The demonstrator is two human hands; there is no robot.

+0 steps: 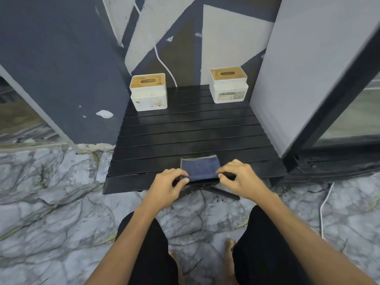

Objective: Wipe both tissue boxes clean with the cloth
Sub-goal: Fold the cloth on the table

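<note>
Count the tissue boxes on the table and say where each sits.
2. One tissue box stands at the table's far left corner, the other tissue box at its far right. None appear hidden.

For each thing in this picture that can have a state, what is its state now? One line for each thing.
left tissue box: upright at the table's far left, stained in front, untouched.
right tissue box: upright at the far right, worn label in front, untouched.
blue cloth: flat at the near edge, its near edge pinched up.
left hand: pinches the cloth.
right hand: pinches the cloth.
black slatted table: unfolded, standing.
</note>
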